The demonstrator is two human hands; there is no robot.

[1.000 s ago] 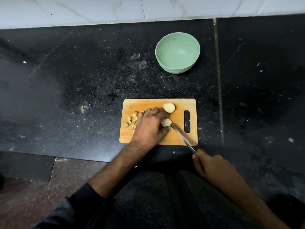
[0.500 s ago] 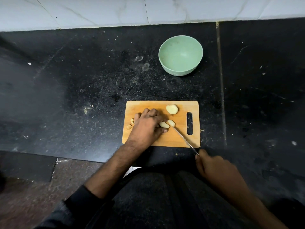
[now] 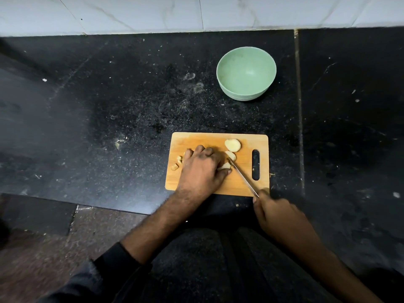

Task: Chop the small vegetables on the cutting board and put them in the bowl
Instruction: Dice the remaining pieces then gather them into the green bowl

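Wooden board point(image 3: 196, 141) lay on the black counter point(image 3: 109, 106), and everything else sat around it. On the board, the left hand point(image 3: 201, 169) curled over a pale piece point(image 3: 225, 166) and pinched it down with thumb and fingertips. The right hand point(image 3: 277, 215), just off the board's near right corner, gripped a knife point(image 3: 242, 177) by the handle — its blade ran diagonally across the board, tip touching the pinched piece. Two slices point(image 3: 232, 145) lay toward the board's far edge, one just beyond the blade tip. Small chopped bits point(image 3: 177, 162) sat near the board's left side. Beyond the board's far right corner, well apart, stood the green bowl point(image 3: 246, 92) — nothing in it.
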